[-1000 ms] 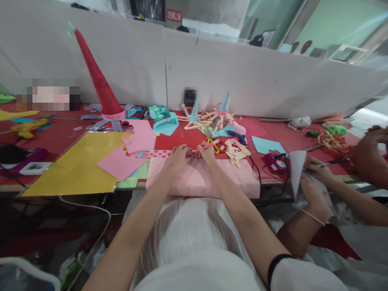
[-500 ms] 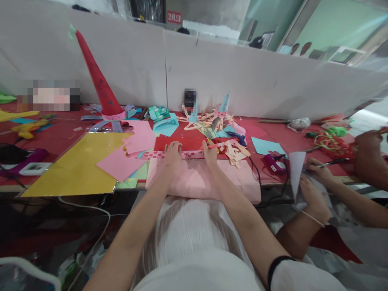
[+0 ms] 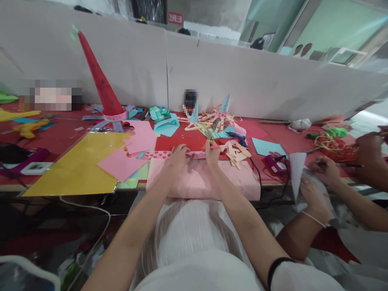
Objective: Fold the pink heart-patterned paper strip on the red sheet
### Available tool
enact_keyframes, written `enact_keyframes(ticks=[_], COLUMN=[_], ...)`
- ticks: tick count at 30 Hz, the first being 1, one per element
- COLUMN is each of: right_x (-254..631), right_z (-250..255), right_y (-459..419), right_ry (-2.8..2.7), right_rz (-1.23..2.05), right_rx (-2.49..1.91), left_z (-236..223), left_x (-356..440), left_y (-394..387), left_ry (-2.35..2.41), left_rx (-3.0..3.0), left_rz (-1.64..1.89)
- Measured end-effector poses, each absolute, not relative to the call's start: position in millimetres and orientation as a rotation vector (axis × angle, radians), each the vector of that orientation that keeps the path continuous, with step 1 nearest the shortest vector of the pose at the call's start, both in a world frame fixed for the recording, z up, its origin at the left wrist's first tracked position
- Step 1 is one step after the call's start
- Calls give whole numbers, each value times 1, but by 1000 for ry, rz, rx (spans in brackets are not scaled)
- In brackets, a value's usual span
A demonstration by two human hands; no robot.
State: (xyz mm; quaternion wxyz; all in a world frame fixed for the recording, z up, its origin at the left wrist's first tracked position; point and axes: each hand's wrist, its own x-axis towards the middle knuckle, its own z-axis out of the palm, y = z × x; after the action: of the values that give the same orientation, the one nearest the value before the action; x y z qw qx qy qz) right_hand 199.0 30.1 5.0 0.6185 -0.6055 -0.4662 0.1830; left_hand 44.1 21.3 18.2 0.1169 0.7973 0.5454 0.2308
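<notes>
Both my hands rest on the far edge of a pink paper sheet (image 3: 197,182) that hangs over the table's front edge. My left hand (image 3: 178,157) has its fingers curled down onto a pink strip printed with hearts (image 3: 157,154) that lies along that edge. My right hand (image 3: 212,152) pinches the same strip a little to the right. Just beyond my right hand lie scissors with red and yellow handles (image 3: 218,147) on a red sheet (image 3: 178,142).
A yellow sheet (image 3: 75,163), pink sheets (image 3: 121,163), a tall red cone (image 3: 101,87) and a pile of cut strips (image 3: 212,119) cover the red table (image 3: 54,139). A purple glue gun (image 3: 273,163) lies right. Another person's hands (image 3: 324,173) hold a white paper cone (image 3: 296,169).
My hands spread apart along the heart strip half a second ago, then drew closer together again. The person on the right shifted their hands slightly.
</notes>
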Motion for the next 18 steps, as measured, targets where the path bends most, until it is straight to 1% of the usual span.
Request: enact_keyframes(ticks=[7,14,18], right_x=[193,192,191], right_z=[13,9,10], right_y=[23,29,29], right_ry=[-1097,-1211,-1290], right_rz=[483,572,570], right_rx=[-1368,-1367,-1341], left_z=[18,18,19], left_x=[43,42,41], left_y=[21,20,20], left_ry=[1608,1588,1586], left_rx=[2283,2303,2317], left_rz=[668,689,682])
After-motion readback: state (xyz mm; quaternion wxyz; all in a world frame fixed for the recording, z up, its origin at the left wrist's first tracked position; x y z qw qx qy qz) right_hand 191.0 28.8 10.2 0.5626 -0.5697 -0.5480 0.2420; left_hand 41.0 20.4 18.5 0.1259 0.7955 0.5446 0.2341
